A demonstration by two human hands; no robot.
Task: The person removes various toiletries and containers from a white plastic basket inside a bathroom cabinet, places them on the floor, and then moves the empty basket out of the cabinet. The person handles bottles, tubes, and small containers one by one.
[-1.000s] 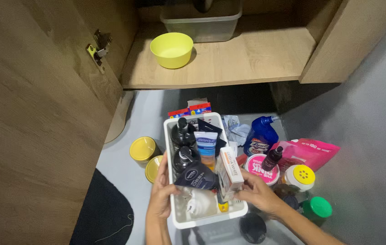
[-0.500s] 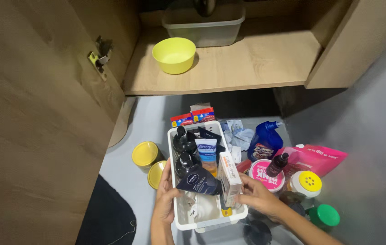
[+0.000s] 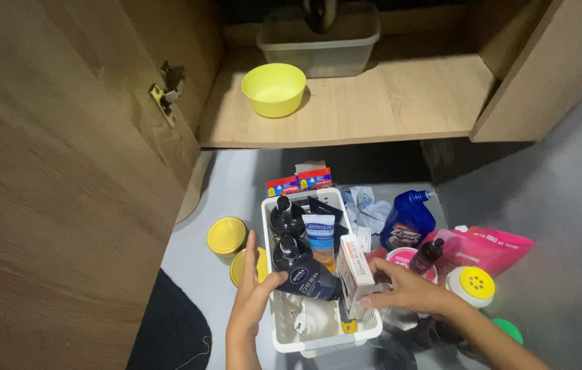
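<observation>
Both hands are gripping a white basket [image 3: 291, 340] on the floor at six o'clock; left hand [image 3: 251, 299] clasping its left rim, right hand [image 3: 407, 291] its right; stiff plastic, probably heavy with bottles, best held by both rims.

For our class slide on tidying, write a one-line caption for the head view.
Two hands, left hand and right hand, grip a white basket of toiletries below an open cupboard shelf.

Single head-worn view, looking steeply down and forward from close above: open cabinet shelf [image 3: 373, 103] toward 12 o'clock, white basket [image 3: 318, 336] near 6 o'clock, cabinet door [image 3: 51, 178] at 9 o'clock.
</observation>
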